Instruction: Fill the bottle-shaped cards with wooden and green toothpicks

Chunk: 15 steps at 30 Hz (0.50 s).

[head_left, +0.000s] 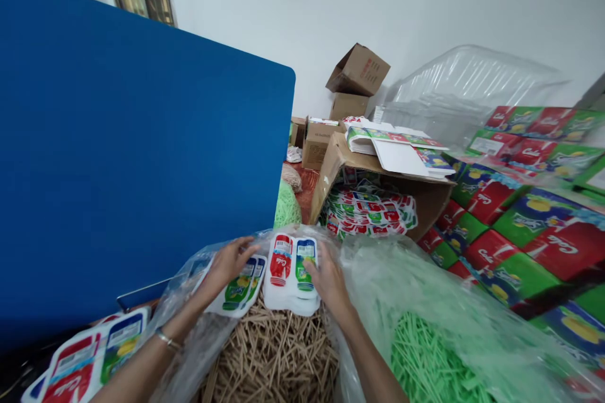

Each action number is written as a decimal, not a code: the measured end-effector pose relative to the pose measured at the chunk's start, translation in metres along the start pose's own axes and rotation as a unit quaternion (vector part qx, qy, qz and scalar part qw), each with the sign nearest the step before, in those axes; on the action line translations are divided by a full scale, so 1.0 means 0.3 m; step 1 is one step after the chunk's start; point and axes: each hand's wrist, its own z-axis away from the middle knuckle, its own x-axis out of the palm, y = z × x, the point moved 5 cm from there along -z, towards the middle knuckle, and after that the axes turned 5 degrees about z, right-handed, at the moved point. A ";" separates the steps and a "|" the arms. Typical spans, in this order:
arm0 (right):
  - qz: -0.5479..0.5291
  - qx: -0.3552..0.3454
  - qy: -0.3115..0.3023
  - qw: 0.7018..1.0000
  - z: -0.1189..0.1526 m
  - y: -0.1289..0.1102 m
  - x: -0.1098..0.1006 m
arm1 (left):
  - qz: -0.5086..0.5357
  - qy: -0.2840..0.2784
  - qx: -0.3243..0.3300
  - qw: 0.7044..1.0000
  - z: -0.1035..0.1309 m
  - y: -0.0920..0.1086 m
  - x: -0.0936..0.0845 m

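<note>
My right hand grips the right side of a small stack of white-edged cards, its thumb lying on the front. The top card shows a red cola bottle and a green-and-blue Sprite bottle. My left hand has its fingers stretched out above another pile of printed cards, left of the stack; whether it touches them I cannot make out. Both piles rest at the far end of brown paper shreds in a clear plastic bag. A bracelet circles my left wrist.
More cards lie at lower left beside a tall blue panel. Green shreds fill a bag on the right. Ahead, a cardboard box on its side holds many cards. Printed cola and Sprite boxes are stacked at right.
</note>
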 end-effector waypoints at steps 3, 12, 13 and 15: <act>0.017 -0.054 0.027 0.998 0.061 -0.034 -0.061 | -0.087 0.053 -0.033 0.994 0.031 -0.097 -0.116; 0.019 -0.153 -0.015 0.988 0.477 -0.057 -0.138 | -0.101 0.009 -0.155 0.983 0.046 -0.314 -0.162; 0.023 -0.145 -0.027 0.989 0.519 -0.043 -0.128 | -0.088 0.009 -0.160 0.983 0.041 -0.320 -0.163; 0.024 -0.126 -0.049 0.990 0.593 -0.011 -0.106 | -0.063 0.018 -0.162 0.985 0.036 -0.322 -0.171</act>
